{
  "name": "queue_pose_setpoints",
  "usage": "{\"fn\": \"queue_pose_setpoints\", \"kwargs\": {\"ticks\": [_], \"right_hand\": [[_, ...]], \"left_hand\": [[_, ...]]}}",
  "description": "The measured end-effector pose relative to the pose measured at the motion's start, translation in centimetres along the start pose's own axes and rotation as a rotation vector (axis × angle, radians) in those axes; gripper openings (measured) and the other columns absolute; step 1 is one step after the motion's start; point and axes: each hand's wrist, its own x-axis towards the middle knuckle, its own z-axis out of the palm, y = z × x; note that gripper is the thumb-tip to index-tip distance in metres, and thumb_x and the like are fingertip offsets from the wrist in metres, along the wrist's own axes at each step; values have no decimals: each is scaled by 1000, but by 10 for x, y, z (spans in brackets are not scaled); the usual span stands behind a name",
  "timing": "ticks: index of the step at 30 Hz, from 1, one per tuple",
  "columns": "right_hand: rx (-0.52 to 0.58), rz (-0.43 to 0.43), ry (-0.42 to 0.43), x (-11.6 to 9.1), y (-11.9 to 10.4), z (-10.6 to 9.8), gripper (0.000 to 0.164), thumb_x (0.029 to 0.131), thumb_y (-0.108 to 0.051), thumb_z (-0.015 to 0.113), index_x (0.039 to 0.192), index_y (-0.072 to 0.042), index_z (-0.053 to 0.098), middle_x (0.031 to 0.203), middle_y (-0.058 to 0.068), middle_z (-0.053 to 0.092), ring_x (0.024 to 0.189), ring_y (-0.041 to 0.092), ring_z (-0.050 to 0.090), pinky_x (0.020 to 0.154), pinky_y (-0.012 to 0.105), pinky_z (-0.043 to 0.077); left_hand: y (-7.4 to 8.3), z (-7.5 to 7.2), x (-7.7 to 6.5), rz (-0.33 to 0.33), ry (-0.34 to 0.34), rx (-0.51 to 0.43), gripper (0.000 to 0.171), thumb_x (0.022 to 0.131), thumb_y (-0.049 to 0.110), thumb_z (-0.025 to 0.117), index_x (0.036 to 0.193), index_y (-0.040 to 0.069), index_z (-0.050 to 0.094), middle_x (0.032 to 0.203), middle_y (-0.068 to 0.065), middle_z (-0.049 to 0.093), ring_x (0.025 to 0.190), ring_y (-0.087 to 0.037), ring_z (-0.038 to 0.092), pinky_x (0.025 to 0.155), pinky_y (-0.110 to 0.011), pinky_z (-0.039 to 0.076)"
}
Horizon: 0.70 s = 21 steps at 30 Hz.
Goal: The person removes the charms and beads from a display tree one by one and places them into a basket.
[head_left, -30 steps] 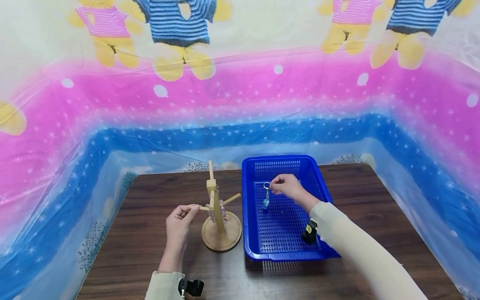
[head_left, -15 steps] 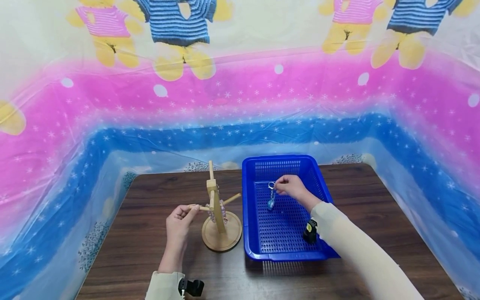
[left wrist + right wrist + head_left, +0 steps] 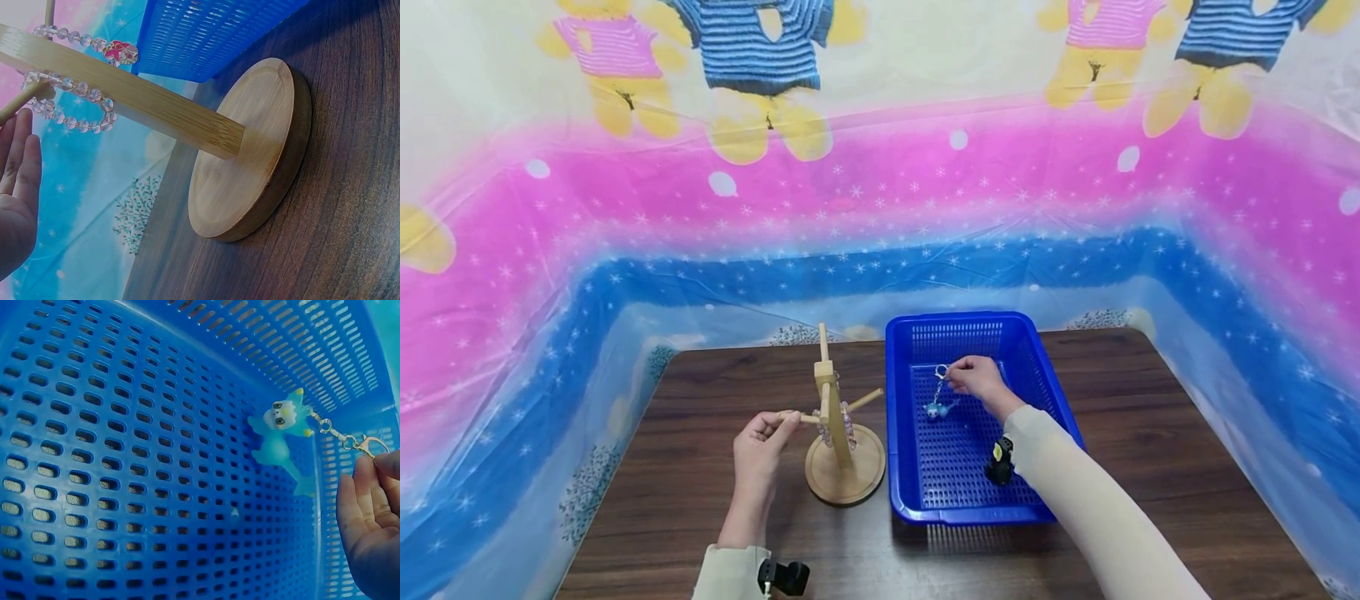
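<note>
My right hand (image 3: 981, 382) pinches the metal clasp of a keychain (image 3: 278, 440) over the blue basket (image 3: 970, 515). From its short chain hangs a light-blue cartoon figure with a tail, yellow tips and a pale face, seen up close in the right wrist view. My left hand (image 3: 762, 450) pinches the end of a peg on the wooden stand (image 3: 842, 479). In the left wrist view, a clear pinkish bead bracelet (image 3: 94, 97) hangs around a peg near that hand. Another bead bracelet (image 3: 81, 39) with a red charm shows on the post's other side.
The stand's round base sits on the dark wood table (image 3: 692, 467), close to the basket's left wall. Another peg points toward the basket rim. A small pale bit (image 3: 234, 515) shows on the basket floor. A printed cloth (image 3: 850, 200) hangs behind the table.
The keychain first shifted right, then its figure swung and turned, showing its face and tail. My right hand has come slightly lower and nearer. My left hand stays on the peg.
</note>
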Motion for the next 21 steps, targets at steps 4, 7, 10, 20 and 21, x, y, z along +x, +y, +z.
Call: {"fn": "queue_pose_setpoints", "kwargs": {"ticks": [4, 7, 10, 20, 21], "right_hand": [[37, 13, 54, 2, 5, 2, 21, 100, -2, 57, 112, 11, 67, 105, 19, 74, 77, 9, 68, 92, 40, 65], [76, 39, 90, 3, 10, 1, 19, 100, -2, 58, 112, 10, 67, 102, 17, 74, 75, 7, 67, 91, 40, 65], [102, 60, 114, 3, 14, 1, 19, 101, -3, 58, 112, 9, 67, 103, 17, 75, 76, 7, 66, 92, 41, 65], [150, 99, 142, 4, 20, -1, 20, 100, 1, 56, 114, 12, 66, 102, 18, 75, 74, 7, 66, 88, 36, 66], [156, 109, 148, 4, 21, -1, 21, 100, 1, 56, 114, 13, 66, 100, 17, 75, 73, 6, 66, 86, 34, 66]], "left_hand": [[0, -1, 0, -9, 4, 0, 31, 94, -3, 68, 73, 20, 64, 72, 17, 74, 69, 1, 72, 71, -13, 57], [1, -1, -1, -11, 8, -3, 32, 94, -4, 68, 73, 20, 64, 71, 17, 74, 68, 1, 72, 70, -13, 57], [2, 0, -2, -8, 4, -16, 32, 94, -5, 67, 73, 19, 64, 71, 17, 74, 67, 2, 72, 70, -13, 58], [2, 1, -3, 20, 3, -14, 30, 93, -5, 68, 74, 18, 64, 70, 16, 74, 68, 2, 72, 69, -13, 59], [2, 1, -3, 22, 4, -13, 30, 93, -4, 68, 74, 18, 64, 71, 17, 74, 68, 2, 72, 69, -13, 58]]}}
